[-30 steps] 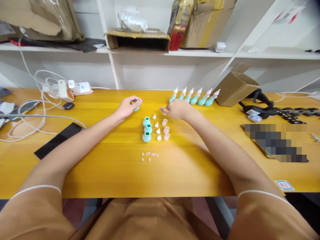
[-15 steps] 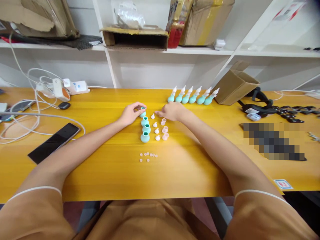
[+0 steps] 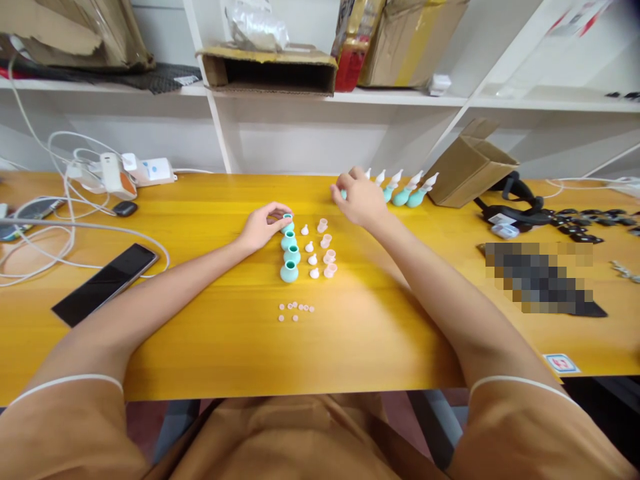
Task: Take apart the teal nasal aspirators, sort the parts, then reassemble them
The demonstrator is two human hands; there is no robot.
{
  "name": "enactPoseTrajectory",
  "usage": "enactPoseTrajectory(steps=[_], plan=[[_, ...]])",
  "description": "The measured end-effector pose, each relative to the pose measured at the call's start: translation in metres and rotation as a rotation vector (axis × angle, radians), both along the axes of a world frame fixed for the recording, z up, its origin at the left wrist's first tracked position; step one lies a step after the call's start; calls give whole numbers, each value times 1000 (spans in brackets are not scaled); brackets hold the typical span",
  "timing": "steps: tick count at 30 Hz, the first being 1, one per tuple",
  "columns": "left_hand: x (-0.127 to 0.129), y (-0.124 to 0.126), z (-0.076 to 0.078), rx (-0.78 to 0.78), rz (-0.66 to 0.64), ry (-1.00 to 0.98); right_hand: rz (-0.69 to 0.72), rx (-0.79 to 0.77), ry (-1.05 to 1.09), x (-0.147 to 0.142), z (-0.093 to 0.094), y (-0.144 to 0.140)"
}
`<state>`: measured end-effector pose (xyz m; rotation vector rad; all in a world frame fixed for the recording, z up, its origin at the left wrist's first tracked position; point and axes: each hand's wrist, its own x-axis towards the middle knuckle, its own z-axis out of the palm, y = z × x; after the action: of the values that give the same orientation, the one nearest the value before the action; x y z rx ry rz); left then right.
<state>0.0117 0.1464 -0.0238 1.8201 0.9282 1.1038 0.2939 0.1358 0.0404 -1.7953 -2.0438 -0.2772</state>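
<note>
Left hand: the left hand rests on the yellow table, thumb and fingertips pinched lightly round the rim of a teal bulb — the farthest one in a short column
Teal column: three more open-mouthed teal bulbs stand upright just nearer the person, close together in a line
White tips: small white cone tips sit in their own column just right of the bulbs, apart from them
Pink cups: translucent pink cups form a third column right of the cones; the farthest one lies between the two hands
Pink discs: a loose cluster of tiny pink discs lies nearer the table edge, well apart from both hands
Right hand: the right hand is at the left end of the row of finished bulbs near the back of the table, fingers curled over the leftmost ones; whether it actually holds one I cannot tell — the fingers hide it
Right of the row: a tilted cardboard box sits just beside the row's right end
Left side: a black phone lies flat, with white cables and a power strip behind it
</note>
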Motion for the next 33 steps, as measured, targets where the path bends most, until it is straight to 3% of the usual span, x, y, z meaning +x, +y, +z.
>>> enactPoseTrajectory(steps=[3, 10, 13, 16, 20, 23, 26, 28, 33], plan=[[0, 2, -3, -14, 25, -53, 18, 120, 124, 14, -10, 11], [1, 6, -6, -63, 49, -143, 43, -8, 207, 26, -34, 34], [2, 8, -6, -81, 70, -162, 58, 1, 226, 28, -32, 37], [1, 6, -1, -38, 147, -177, 70, 54, 240, 28, -15, 29], [-2, -7, 27, 203, 259, -96, 178, 118, 220, 15, 26, -7], [2, -28, 60, 313, 186, -39, 327, 97, 296, -8, 54, -54], [7, -57, 89, 186, -36, 3, 503, 68, 472, -34, 69, -101], [8, -80, 99, 54, -207, 32, 580, 61, 566, -48, 72, -127], [-11, -137, 93, -102, -333, 132, 630, 114, 692, -61, 54, -168]])
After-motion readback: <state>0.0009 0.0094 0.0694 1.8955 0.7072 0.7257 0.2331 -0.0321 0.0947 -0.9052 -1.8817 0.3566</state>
